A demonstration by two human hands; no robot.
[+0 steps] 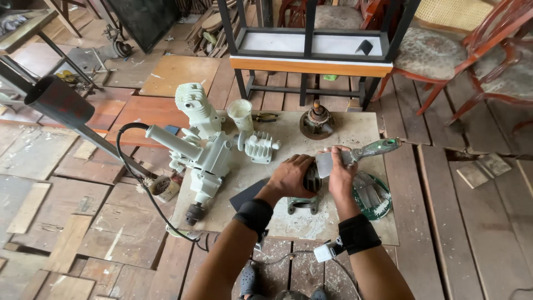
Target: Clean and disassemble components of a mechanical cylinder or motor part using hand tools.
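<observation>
1. The left hand point(291, 175) is pressing closed over a dark motor part point(311, 179) on the board point(355, 130).
2. The right hand point(341, 172) is wrapping tight around a brush point(371, 150), its bristles touching the part.
3. The part is possibly slipping under the brush pressure; the paint dish point(373, 195) beside the wrist is risking a knock.
4. The hands are hiding most of the part.

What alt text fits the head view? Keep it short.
Seen from above, a person's left hand steadies a dark finned motor part on a dusty board while the right hand holds a green-handled putty knife against it. Left of the hands lies a white-painted power drill among other white-painted parts, on a plank floor.
</observation>
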